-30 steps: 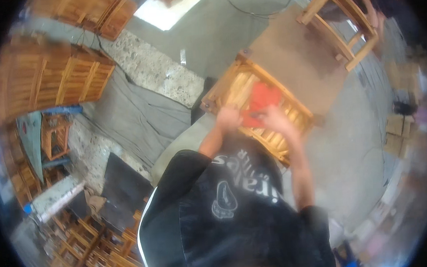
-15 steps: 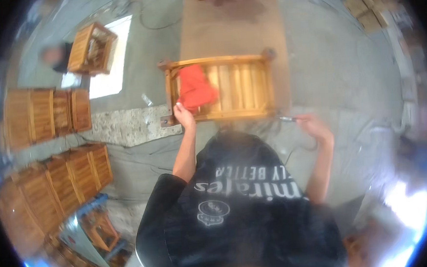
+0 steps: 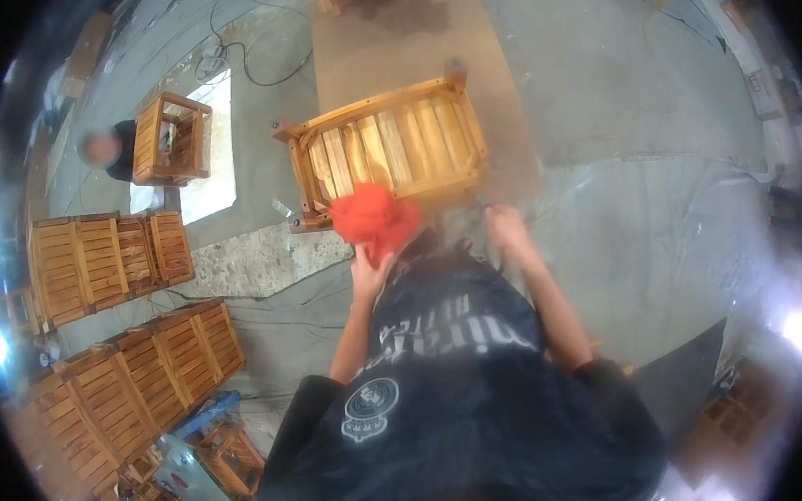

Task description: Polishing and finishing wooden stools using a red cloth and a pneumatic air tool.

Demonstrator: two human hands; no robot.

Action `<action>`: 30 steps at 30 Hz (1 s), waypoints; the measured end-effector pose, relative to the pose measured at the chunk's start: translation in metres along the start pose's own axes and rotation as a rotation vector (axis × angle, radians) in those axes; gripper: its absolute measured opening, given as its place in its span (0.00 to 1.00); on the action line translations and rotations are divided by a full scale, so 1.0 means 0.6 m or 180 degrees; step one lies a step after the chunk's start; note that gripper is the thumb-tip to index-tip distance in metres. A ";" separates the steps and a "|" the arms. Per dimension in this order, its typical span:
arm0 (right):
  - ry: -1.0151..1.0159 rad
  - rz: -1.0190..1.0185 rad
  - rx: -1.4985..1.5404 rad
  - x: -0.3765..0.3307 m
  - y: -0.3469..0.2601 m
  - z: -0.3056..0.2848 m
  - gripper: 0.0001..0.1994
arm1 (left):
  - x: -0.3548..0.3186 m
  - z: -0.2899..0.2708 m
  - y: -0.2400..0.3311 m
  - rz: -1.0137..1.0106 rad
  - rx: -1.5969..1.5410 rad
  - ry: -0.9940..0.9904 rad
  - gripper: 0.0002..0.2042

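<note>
My left hand (image 3: 367, 273) is closed on a bunched red cloth (image 3: 373, 217), which hangs over the near left edge of a small slatted wooden furniture piece (image 3: 408, 144). That piece lies on the floor in front of me, its short legs with dark ends at the corners. Close to its near right corner is my right hand (image 3: 508, 232), closed on a slim tool (image 3: 482, 200). Blur hides the tool's exact kind.
More slatted wooden pieces (image 3: 113, 263) stand at the left, with a longer wooden row (image 3: 143, 386) below them. Far left, a person (image 3: 121, 150) is beside a wooden frame (image 3: 169, 141) on a white sheet. A black cable (image 3: 271, 82) curls on the floor behind.
The red cloth has come from the left part of the slats to the near edge with my left hand. My right hand has moved left. The wooden piece now appears tilted in view.
</note>
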State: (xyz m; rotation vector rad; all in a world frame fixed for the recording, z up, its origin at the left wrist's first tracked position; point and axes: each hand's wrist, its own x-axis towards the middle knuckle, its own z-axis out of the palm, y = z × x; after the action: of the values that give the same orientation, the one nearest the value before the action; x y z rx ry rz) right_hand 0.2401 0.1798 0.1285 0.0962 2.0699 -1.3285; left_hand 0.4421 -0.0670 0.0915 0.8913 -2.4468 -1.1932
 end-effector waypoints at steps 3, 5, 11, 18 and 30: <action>-0.0097 0.0419 0.1753 -0.005 0.024 0.029 0.09 | -0.067 0.006 -0.078 0.0209 0.0278 -0.0227 0.24; -0.0035 0.0522 0.1826 0.006 0.040 0.035 0.09 | -0.105 0.010 -0.138 -0.0563 0.0485 -0.0519 0.25; 0.0288 0.0502 0.2235 0.020 0.059 0.058 0.08 | -0.200 0.009 -0.244 -0.2377 0.0200 -0.0350 0.21; 0.0026 0.0368 0.1807 0.003 0.051 0.045 0.08 | -0.131 0.004 -0.307 -0.2261 -0.2454 -0.0089 0.18; 0.0244 0.0617 0.1075 -0.116 0.022 0.050 0.09 | 0.182 0.242 0.153 0.2255 0.0620 -0.0939 0.08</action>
State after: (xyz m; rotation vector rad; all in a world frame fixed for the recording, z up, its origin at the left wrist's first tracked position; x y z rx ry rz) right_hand 0.3140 0.1808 0.1497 0.4889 1.8248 -1.5576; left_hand 0.2493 -0.0042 0.0709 -0.1570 -2.7656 -0.8686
